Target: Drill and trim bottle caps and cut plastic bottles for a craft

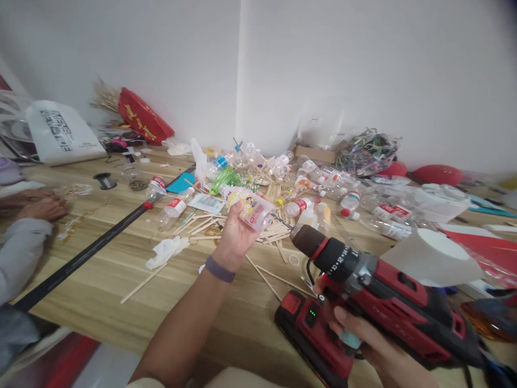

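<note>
My left hand point(234, 237) is wrapped round a small plastic bottle point(251, 203) with a pink, white and yellow printed label, tilted with its neck to the upper left. My right hand point(355, 334) grips a red and black cordless drill point(388, 285) by its handle, with green lights showing on its battery. The drill's bit points at the bottle's base; whether the tip touches it I cannot tell. Below and behind the bottle lie loose wooden sticks point(205, 226). A green bottle point(225, 179) lies just beyond it.
Clear bottles point(177, 206) cover the table's point(177, 318) far side. Another person's hands point(40, 205) rest at the left. A black pole point(89, 248) slants across the left side. A white paper cup point(430, 256) lies behind the drill. Tangled ribbons point(367, 151) sit against the wall.
</note>
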Tool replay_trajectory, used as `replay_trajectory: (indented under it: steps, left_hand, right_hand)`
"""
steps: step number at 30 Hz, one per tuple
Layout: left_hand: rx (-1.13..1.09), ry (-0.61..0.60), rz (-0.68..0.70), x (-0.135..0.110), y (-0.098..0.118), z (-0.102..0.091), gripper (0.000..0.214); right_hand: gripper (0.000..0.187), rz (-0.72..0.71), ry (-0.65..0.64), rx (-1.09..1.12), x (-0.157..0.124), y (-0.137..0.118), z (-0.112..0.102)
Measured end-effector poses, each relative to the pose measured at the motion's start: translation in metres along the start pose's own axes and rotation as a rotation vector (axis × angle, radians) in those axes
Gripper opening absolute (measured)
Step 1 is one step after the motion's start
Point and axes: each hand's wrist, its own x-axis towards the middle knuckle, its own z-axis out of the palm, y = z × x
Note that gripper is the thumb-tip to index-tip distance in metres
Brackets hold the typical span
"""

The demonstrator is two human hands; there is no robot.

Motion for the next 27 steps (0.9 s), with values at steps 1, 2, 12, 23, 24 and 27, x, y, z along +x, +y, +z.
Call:
replay_trajectory:
  steps: [1,2,12,23,24,27]
  left_hand:
    - [-0.002,-0.041,0.017,0.0,0.0,0.0,0.025]
    - [0.002,-0.075,0.029,0.0,-0.001,0.001,0.029]
    - [-0.003,-0.073,-0.118,0.012,-0.029,0.019,0.032]
    - [-0.012,-0.001,-0.33,0.058,-0.083,0.032,0.013]
    - [-0.011,0.034,-0.347,0.064,-0.089,0.029,0.012]
    - [-0.016,0.134,-0.372,0.078,-0.104,0.018,0.01]
  right_hand:
    - [0.04,0.043,0.0,0.046,0.0,-0.004,0.0]
    - [0.042,0.084,0.001,0.102,0.001,-0.008,-0.001]
    - [0.033,0.016,0.06,0.112,0.013,-0.017,-0.054]
    - [0.027,-0.074,0.132,-0.225,0.017,-0.011,-0.113]
    - [0.024,-0.094,0.148,-0.283,0.017,-0.007,-0.115]
    - [0.016,-0.137,0.175,-0.43,0.02,0.008,-0.119]
